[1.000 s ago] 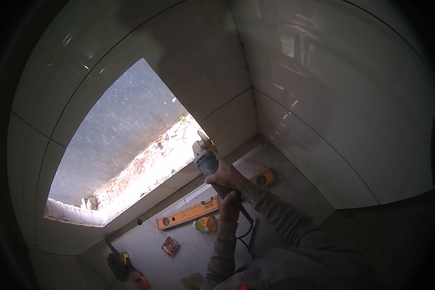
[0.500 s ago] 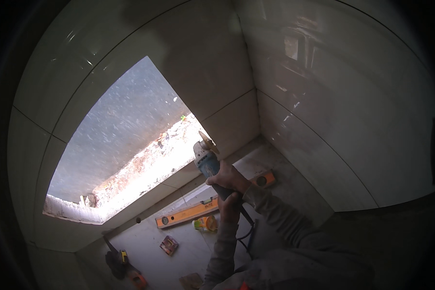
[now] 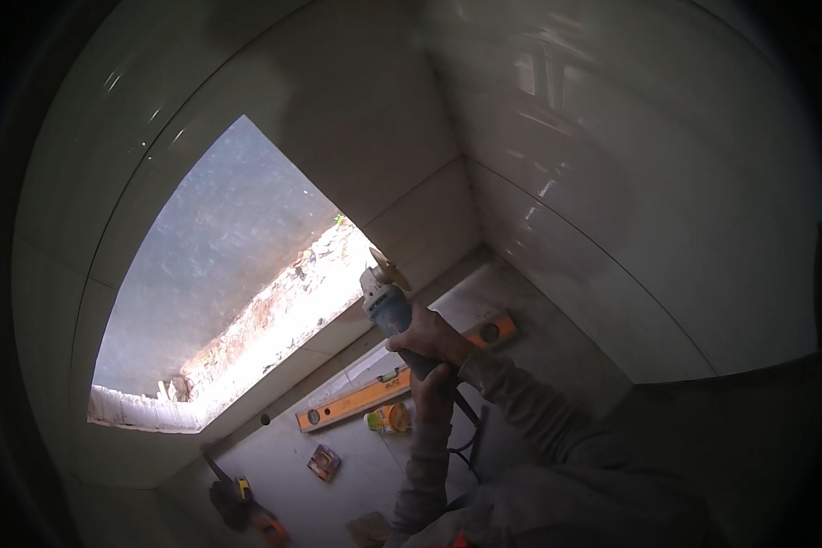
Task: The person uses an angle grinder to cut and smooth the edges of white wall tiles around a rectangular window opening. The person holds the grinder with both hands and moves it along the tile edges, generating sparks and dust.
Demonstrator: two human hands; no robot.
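Note:
I hold a blue and grey angle grinder (image 3: 389, 311) in both hands, its pale disc (image 3: 389, 269) at the lower right corner of a wall opening (image 3: 219, 247). My right hand (image 3: 436, 334) wraps round the grinder's body just behind its head. Lower down, my left hand (image 3: 433, 393) is closed on the dark rear handle. The cord (image 3: 467, 409) trails down from the back of the tool. Whether the disc touches the tile edge, I cannot tell.
Behind my hands an orange spirit level (image 3: 356, 398) lies along the wall's foot. Near it are an orange and green tub (image 3: 388, 418), a small reddish packet (image 3: 323, 462) and a yellow and black tape measure (image 3: 243, 489). Large glossy wall tiles (image 3: 575, 219) meet in a corner on the right.
The view has shifted slightly, so the opening and the tile joints sit a little differently. Both hands keep their grip on the grinder. Flying specks across the opening look fainter now.

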